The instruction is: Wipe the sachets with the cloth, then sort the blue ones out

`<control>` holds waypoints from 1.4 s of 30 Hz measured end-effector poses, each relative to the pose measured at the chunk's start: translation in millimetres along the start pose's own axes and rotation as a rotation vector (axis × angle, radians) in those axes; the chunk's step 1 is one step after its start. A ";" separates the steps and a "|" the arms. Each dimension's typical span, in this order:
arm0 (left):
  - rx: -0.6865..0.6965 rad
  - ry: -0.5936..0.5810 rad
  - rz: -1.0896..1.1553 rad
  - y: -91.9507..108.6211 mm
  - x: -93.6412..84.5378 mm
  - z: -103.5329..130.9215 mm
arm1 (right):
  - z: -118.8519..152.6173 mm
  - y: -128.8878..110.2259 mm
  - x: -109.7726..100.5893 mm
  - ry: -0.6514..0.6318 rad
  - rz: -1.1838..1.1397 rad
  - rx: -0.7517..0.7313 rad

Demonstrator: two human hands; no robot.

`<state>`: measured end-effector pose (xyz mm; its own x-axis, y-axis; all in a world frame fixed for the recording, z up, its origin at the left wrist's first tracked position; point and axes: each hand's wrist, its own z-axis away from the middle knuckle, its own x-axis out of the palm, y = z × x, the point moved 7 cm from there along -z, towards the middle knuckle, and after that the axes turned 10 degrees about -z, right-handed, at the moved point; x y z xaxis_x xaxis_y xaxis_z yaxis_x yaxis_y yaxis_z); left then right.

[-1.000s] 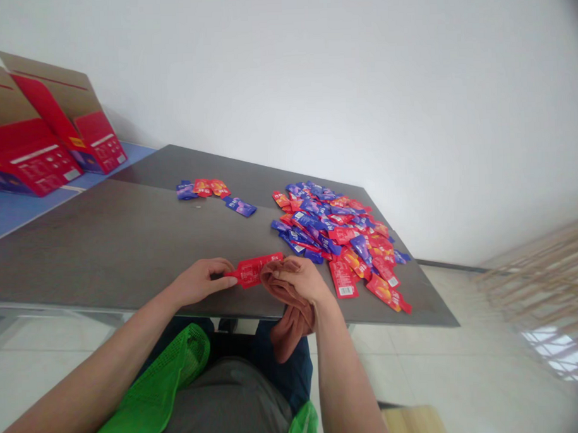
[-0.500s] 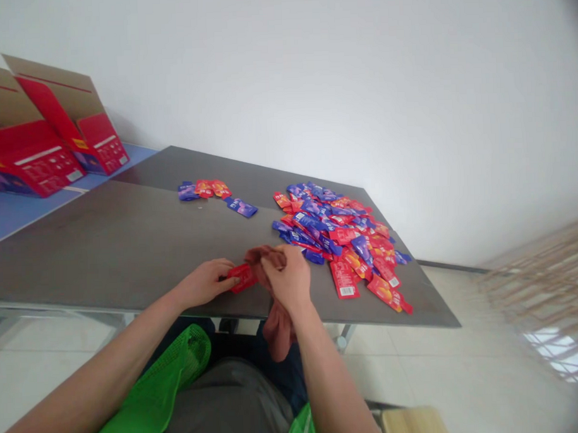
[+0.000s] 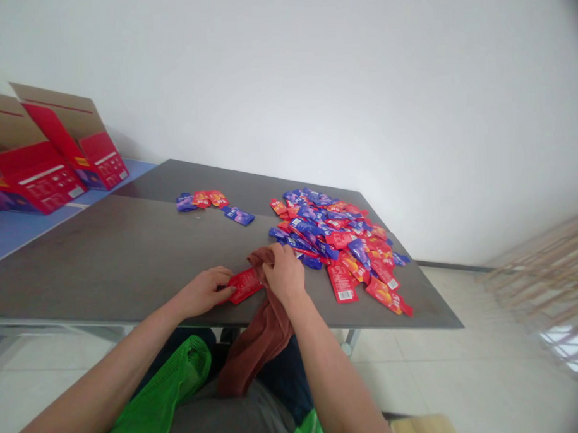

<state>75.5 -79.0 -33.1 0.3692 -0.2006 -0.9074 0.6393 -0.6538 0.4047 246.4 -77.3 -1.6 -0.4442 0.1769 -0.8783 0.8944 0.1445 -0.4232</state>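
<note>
Near the front edge of the dark table, a red sachet (image 3: pixel 244 285) lies under the fingers of my left hand (image 3: pixel 207 291), which pinch its left end. My right hand (image 3: pixel 285 273) is closed on a brown cloth (image 3: pixel 264 331). A bunched part of the cloth touches the sachet's right end, and the rest hangs over the table edge into my lap. To the right of my right hand spreads a heap of red and purple-blue sachets (image 3: pixel 337 230).
Farther back on the table (image 3: pixel 105 248) lie a few separate sachets, among them a purple one (image 3: pixel 239 215). Open red cardboard boxes (image 3: pixel 100 157) stand at the left on a blue surface (image 3: pixel 140 168). A white wall (image 3: pixel 313 83) rises behind the table.
The hanging cloth has swung left and spread out across my lap. More of the red sachet shows between my hands. The view has tilted slightly.
</note>
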 end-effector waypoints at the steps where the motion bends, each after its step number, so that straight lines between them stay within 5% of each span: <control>1: 0.001 0.007 0.005 -1.1 0.2 0.2 | 6.9 -15.3 4.7 -0.012 -0.020 -0.098; 5: -0.019 0.013 -0.022 -5.1 1.8 -0.4 | 21.1 -43.4 31.5 -0.124 -0.002 -0.301; 12: -0.036 0.005 -0.044 -3.3 -0.4 0.6 | -8.0 26.4 3.0 -0.063 0.095 0.081; 15: -0.027 0.009 -0.022 -2.2 -1.1 0.5 | 4.4 2.1 -1.2 0.009 0.008 -0.039; 18: -0.005 0.017 -0.014 0.5 -1.9 -0.6 | 21.2 -34.1 16.6 -0.057 -0.035 -0.247; 20: -0.009 0.026 -0.032 1.2 -2.3 -1.0 | 27.4 -39.3 25.3 -0.101 -0.019 -0.249; 23: -0.021 0.020 -0.045 0.3 -0.6 -0.6 | 34.9 -26.5 20.7 -0.092 -0.011 -0.183; 30: -0.020 0.008 -0.021 -1.8 1.0 0.2 | 64.8 9.1 3.6 -0.218 -0.119 -0.377; 33: -0.024 0.012 -0.030 -0.8 -0.4 0.3 | 54.7 45.6 -7.6 -0.241 -0.035 -0.230; 36: -0.030 0.015 -0.037 -1.3 -0.6 0.9 | 41.4 65.1 -31.7 -0.128 -0.024 -0.002; 39: -0.042 0.023 -0.035 -3.0 -0.2 1.5 | 41.7 27.9 -37.3 -0.049 -0.150 -0.063; 42: -0.045 0.017 -0.014 -3.5 0.8 1.0 | 44.6 -25.6 -8.6 -0.141 -0.090 -0.223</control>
<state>72.9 -77.6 -35.4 0.3713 -0.1793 -0.9110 0.6738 -0.6231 0.3972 229.8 -126.0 6.9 -0.4958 0.0192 -0.8682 0.8114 0.3667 -0.4552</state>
